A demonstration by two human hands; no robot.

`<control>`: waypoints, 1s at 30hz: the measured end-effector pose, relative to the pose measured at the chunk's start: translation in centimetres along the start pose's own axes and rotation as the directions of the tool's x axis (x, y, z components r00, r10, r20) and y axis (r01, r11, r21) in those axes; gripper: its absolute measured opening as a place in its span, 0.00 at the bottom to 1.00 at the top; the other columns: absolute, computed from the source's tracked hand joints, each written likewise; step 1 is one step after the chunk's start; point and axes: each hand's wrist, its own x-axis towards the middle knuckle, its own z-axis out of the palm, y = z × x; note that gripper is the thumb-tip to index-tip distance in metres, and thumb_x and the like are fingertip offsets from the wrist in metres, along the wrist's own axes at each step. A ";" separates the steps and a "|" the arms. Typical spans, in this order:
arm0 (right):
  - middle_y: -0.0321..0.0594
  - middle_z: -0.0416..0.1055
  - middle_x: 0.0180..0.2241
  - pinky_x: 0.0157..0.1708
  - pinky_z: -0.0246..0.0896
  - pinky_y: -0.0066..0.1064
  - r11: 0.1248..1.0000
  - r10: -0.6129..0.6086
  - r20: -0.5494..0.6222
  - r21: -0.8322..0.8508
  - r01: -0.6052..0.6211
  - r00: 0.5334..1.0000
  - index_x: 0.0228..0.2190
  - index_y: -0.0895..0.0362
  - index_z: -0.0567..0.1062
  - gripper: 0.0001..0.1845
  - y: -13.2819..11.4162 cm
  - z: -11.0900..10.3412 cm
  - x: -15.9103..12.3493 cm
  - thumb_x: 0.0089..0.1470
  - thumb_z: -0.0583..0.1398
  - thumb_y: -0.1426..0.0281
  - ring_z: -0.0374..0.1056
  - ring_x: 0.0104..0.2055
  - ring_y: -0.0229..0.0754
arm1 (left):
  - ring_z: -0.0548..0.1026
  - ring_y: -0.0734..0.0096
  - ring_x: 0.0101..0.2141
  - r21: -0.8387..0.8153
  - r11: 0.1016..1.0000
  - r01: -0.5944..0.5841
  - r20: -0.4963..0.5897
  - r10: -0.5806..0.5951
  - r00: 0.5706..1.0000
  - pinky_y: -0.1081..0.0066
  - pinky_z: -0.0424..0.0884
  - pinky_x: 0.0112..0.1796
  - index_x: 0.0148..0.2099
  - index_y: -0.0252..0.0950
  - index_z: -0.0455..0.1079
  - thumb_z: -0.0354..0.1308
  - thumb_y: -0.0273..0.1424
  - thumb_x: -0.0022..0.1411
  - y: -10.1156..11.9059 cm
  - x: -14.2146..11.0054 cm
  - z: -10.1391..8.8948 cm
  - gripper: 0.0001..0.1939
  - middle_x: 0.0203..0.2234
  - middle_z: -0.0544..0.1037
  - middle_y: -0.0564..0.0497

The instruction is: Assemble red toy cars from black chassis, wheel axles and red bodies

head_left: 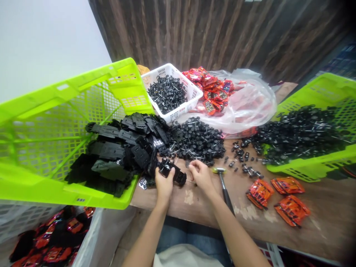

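- Clamping a black chassis (179, 176), my left hand (164, 182) holds it toward my right hand (200, 175).
- My right fingertips pinch together on what looks like a dark disc (187, 163).
- Left of my left hand, black plates (111, 150) fill a green basket (69, 200).
- Right of my right hand: a hammer (226, 191), then orange car shells (292, 210).

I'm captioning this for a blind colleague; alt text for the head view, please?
Two bare hands work at a wooden table: the left hand holds a black plastic chassis, the right hand is beside it. Around them are wheel piles, green crates, a hammer and orange car shells.
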 end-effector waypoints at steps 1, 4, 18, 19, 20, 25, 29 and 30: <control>0.35 0.67 0.23 0.20 0.57 0.27 0.996 -0.059 0.013 -0.060 0.060 0.998 0.27 0.56 0.69 0.09 -0.1 0.2 -0.5 0.51 0.57 0.63 0.62 0.21 0.37 | 0.75 0.65 0.40 0.000 1.000 -0.004 -0.008 0.004 1.000 0.65 0.69 0.45 0.43 0.35 0.63 0.64 0.38 0.50 -0.2 0.1 0.0 0.21 0.39 0.75 0.46; 0.40 0.69 0.29 0.32 0.60 0.30 0.885 -0.283 0.150 -0.340 0.318 0.947 0.30 0.56 0.69 0.06 -0.2 0.7 -2.7 0.55 0.52 0.71 0.65 0.31 0.41 | 0.76 0.65 0.40 -0.011 1.000 -0.002 -0.028 0.002 1.000 0.65 0.70 0.44 0.45 0.35 0.63 0.64 0.39 0.51 -0.6 0.2 0.1 0.22 0.39 0.76 0.46; 0.43 0.67 0.33 0.33 0.60 0.32 0.602 -0.354 0.259 -0.672 0.431 0.898 0.32 0.57 0.67 0.10 1.1 1.5 -4.5 0.56 0.48 0.79 0.66 0.35 0.44 | 0.75 0.64 0.45 -0.155 0.988 0.017 0.022 -0.014 1.000 0.67 0.70 0.44 0.47 0.34 0.64 0.64 0.38 0.51 -0.4 -0.3 1.6 0.23 0.44 0.75 0.44; 0.44 0.68 0.34 0.33 0.60 0.32 0.621 -0.343 0.246 -0.665 0.416 0.906 0.34 0.57 0.67 0.09 0.8 1.5 -4.6 0.57 0.48 0.78 0.67 0.36 0.44 | 0.74 0.64 0.45 -0.171 0.985 0.028 0.022 -0.025 0.999 0.67 0.70 0.44 0.47 0.34 0.64 0.64 0.38 0.51 -0.4 -0.3 1.7 0.24 0.44 0.75 0.44; 0.45 0.69 0.35 0.33 0.61 0.32 0.650 -0.332 0.223 -0.650 0.394 0.916 0.36 0.57 0.67 0.09 0.5 1.5 -4.8 0.58 0.49 0.76 0.67 0.36 0.44 | 0.75 0.64 0.45 -0.188 0.981 0.050 0.022 -0.046 0.999 0.67 0.71 0.44 0.47 0.34 0.64 0.64 0.38 0.51 -0.3 -0.3 1.8 0.24 0.45 0.75 0.43; 0.39 0.72 0.27 0.28 0.62 0.30 0.823 -0.173 0.107 -0.530 0.204 0.979 0.36 0.55 0.67 0.09 -0.2 1.1 -6.6 0.60 0.48 0.71 0.70 0.28 0.43 | 0.77 0.65 0.41 -0.331 0.924 0.190 0.019 -0.195 0.981 0.67 0.73 0.42 0.48 0.34 0.63 0.66 0.38 0.49 0.8 0.1 2.0 0.26 0.45 0.75 0.42; 0.50 0.72 0.45 0.42 0.66 0.37 0.763 -0.340 0.072 -0.561 0.320 0.938 0.40 0.57 0.70 0.14 0.9 -0.1 -6.0 0.56 0.48 0.76 0.70 0.47 0.48 | 0.77 0.63 0.41 -0.413 0.875 0.251 0.046 -0.256 0.966 0.65 0.74 0.40 0.49 0.37 0.64 0.68 0.36 0.47 2.6 0.8 2.0 0.27 0.46 0.75 0.43; 0.51 0.68 0.51 0.46 0.65 0.39 0.737 -0.403 0.038 -0.578 0.349 0.914 0.42 0.58 0.70 0.15 1.0 -0.8 -4.8 0.55 0.48 0.76 0.66 0.52 0.48 | 0.77 0.63 0.41 -0.419 0.870 0.260 0.055 -0.261 0.964 0.65 0.74 0.40 0.49 0.38 0.64 0.68 0.36 0.47 2.8 0.9 1.9 0.27 0.46 0.75 0.44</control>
